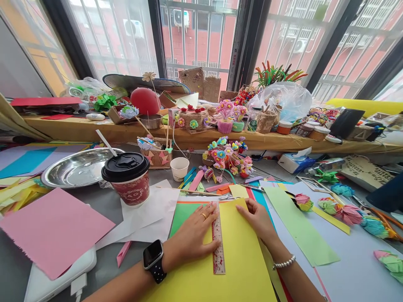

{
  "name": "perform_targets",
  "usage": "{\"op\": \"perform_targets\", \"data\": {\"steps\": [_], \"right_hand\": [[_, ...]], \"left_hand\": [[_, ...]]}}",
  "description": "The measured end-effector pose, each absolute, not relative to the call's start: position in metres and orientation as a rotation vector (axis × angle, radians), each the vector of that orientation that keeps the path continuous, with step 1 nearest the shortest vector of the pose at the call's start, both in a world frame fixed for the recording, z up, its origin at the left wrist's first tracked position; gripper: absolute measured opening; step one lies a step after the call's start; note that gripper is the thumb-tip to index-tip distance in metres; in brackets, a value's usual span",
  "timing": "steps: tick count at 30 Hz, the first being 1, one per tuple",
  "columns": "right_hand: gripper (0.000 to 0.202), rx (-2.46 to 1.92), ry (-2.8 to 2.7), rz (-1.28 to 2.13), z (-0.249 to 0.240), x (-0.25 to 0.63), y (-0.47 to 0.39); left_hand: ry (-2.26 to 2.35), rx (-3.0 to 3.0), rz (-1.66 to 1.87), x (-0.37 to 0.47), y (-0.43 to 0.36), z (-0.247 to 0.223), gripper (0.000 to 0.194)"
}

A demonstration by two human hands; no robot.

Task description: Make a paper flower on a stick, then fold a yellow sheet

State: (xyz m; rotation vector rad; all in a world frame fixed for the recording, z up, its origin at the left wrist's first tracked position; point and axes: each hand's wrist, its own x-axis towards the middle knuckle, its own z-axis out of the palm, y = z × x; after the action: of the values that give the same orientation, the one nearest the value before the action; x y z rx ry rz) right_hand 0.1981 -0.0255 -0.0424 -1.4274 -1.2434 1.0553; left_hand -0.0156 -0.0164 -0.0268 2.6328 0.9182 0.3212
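A yellow sheet of paper (241, 256) lies in front of me on a stack of coloured sheets, a green one (185, 214) showing at its left. Across it runs a narrow ruler (219, 258) with a printed pattern, pointing away from me. My left hand (197, 230) lies on the paper with its fingers stretched out, pressing the ruler's left edge. At the sheet's far right corner, my right hand (258, 218) pinches the yellow paper between thumb and fingers. Its fingertips are partly hidden behind the corner.
Left stand a lidded paper cup (129, 186) with a straw, a steel plate (67, 180) and a pink sheet (56, 230). A small paper cup (180, 168) stands beyond the stack. On the right lie a light green strip (300, 228) and folded paper flowers (349, 214). Crafts line the sill (195, 140).
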Motion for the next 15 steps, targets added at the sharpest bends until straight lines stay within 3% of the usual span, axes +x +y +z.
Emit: {"op": "perform_targets", "data": {"steps": [15], "right_hand": [[0.028,-1.565,-1.458,0.747,-0.0344,0.1947,-0.0319]], "left_hand": [[0.934,2.638,0.277,-0.0158,-0.0165,-0.0257,0.062]]}}
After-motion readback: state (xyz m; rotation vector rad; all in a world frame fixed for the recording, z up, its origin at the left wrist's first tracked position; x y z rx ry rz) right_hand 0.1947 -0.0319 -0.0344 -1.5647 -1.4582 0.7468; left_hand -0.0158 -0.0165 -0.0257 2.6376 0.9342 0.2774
